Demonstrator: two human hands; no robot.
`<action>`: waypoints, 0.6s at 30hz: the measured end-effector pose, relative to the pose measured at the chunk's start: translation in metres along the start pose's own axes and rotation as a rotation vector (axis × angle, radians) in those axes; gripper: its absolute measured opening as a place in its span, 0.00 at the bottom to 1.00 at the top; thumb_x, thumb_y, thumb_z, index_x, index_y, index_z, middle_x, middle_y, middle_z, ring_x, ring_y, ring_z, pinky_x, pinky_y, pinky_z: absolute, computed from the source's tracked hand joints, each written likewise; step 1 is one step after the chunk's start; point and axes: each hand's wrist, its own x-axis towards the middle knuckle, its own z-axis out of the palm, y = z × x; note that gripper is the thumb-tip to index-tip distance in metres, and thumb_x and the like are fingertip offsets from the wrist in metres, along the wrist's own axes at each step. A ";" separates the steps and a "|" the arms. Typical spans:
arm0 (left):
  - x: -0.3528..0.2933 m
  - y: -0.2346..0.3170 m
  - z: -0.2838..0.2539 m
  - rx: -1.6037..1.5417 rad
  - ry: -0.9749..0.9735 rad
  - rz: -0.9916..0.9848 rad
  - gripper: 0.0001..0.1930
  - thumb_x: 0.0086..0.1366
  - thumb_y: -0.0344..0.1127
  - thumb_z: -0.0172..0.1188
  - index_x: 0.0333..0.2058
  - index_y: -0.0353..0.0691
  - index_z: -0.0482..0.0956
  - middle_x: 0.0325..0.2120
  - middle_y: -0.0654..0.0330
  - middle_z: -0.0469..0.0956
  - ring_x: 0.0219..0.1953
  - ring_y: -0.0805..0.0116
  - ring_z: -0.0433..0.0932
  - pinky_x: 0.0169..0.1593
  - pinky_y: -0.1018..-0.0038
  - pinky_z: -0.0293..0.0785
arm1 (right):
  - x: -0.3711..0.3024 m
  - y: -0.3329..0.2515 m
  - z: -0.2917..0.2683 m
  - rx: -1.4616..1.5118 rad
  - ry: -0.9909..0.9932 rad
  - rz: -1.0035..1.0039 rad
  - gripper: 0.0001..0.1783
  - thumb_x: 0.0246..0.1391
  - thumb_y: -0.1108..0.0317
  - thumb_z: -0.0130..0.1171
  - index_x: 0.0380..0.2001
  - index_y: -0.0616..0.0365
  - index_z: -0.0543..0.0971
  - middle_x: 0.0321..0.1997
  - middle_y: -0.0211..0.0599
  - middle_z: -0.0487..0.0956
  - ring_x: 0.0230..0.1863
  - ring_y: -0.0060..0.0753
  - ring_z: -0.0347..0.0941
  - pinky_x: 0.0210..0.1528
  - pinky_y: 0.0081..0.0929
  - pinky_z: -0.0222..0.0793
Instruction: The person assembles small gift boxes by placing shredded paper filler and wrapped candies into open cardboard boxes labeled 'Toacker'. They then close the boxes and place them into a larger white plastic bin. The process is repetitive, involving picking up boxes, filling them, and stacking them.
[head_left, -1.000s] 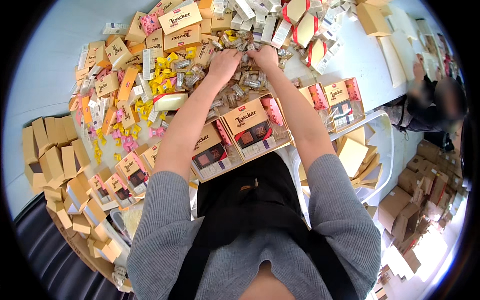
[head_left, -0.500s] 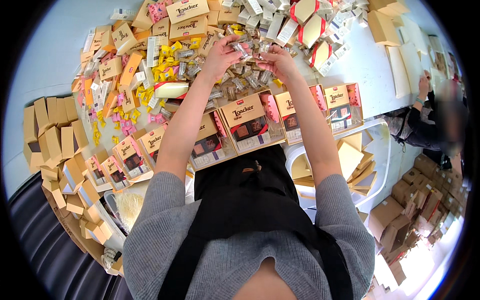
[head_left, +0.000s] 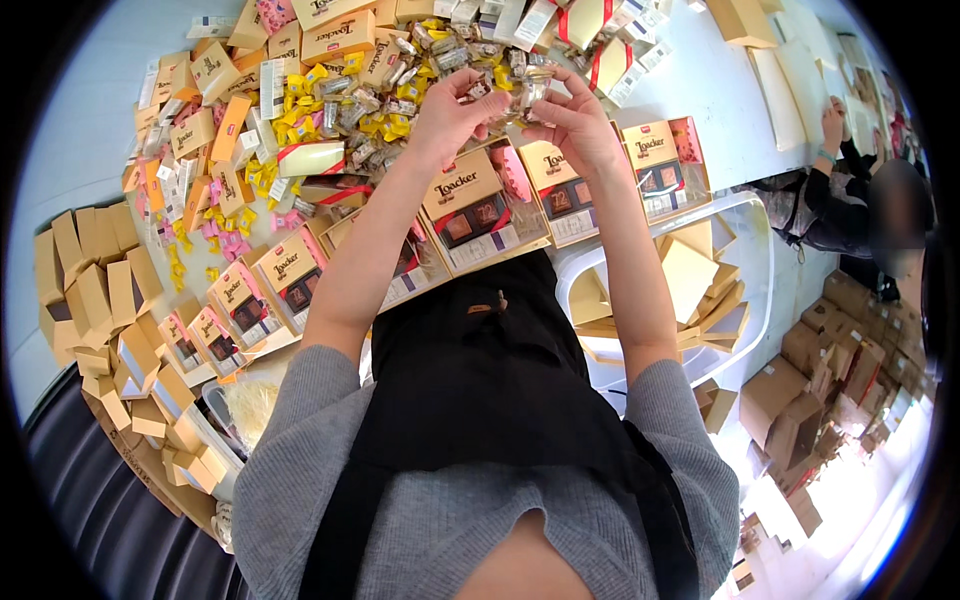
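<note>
Small brownish sweets in clear wrappers [head_left: 533, 90] are up at the fingertips, above the near edge of their loose heap and just past the open boxes. Left hand [head_left: 455, 118]: fingers curled to the thumb, pinching at least one; exact count hidden. Right hand [head_left: 572, 122]: thumb and index finger closing on a clear-wrapped piece, other fingers loosely bent. Change: one second ago both hands were down in the heap; half a second ago they had lifted out; now they sit nearer the body, over the far side of the row. So the picked pieces are off the heap and in hand, seemingly none put down. Right below, an open tan cardboard gift box [head_left: 497, 258] holds a tan carton, a pink packet, dark square packs and a slim white carton; similar filled boxes run both ways beside it. Around the heap: yellow-wrapped sweets [head_left: 298, 128], pink-wrapped sweets [head_left: 232, 243], cream boxes with red ribbon [head_left: 312, 158]. Further out: clear plastic tub [head_left: 757, 290] of tan card pieces at right, stacked tan empty boxes [head_left: 92, 285] at left, a co-worker's hand [head_left: 832, 125] far right, well apart.
</note>
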 end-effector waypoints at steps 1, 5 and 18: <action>-0.003 -0.001 0.005 -0.117 0.011 -0.058 0.09 0.60 0.34 0.63 0.37 0.40 0.75 0.24 0.67 0.76 0.21 0.78 0.73 0.24 0.83 0.70 | -0.005 -0.002 -0.002 0.025 -0.010 -0.016 0.26 0.52 0.82 0.53 0.56 0.59 0.64 0.43 0.38 0.76 0.39 0.29 0.77 0.40 0.26 0.79; -0.012 -0.008 0.012 -0.295 -0.010 -0.157 0.09 0.62 0.32 0.59 0.39 0.37 0.75 0.28 0.62 0.78 0.28 0.74 0.79 0.31 0.81 0.77 | -0.024 -0.004 -0.008 -0.167 0.085 -0.078 0.28 0.52 0.78 0.55 0.58 0.60 0.63 0.37 0.35 0.77 0.33 0.26 0.75 0.36 0.19 0.75; -0.019 -0.043 0.168 0.569 -0.273 0.421 0.12 0.54 0.28 0.64 0.38 0.33 0.77 0.30 0.55 0.79 0.33 0.66 0.81 0.38 0.74 0.76 | -0.144 -0.058 -0.163 -1.712 0.689 -0.412 0.06 0.46 0.74 0.57 0.30 0.57 0.78 0.28 0.40 0.79 0.33 0.46 0.75 0.37 0.38 0.71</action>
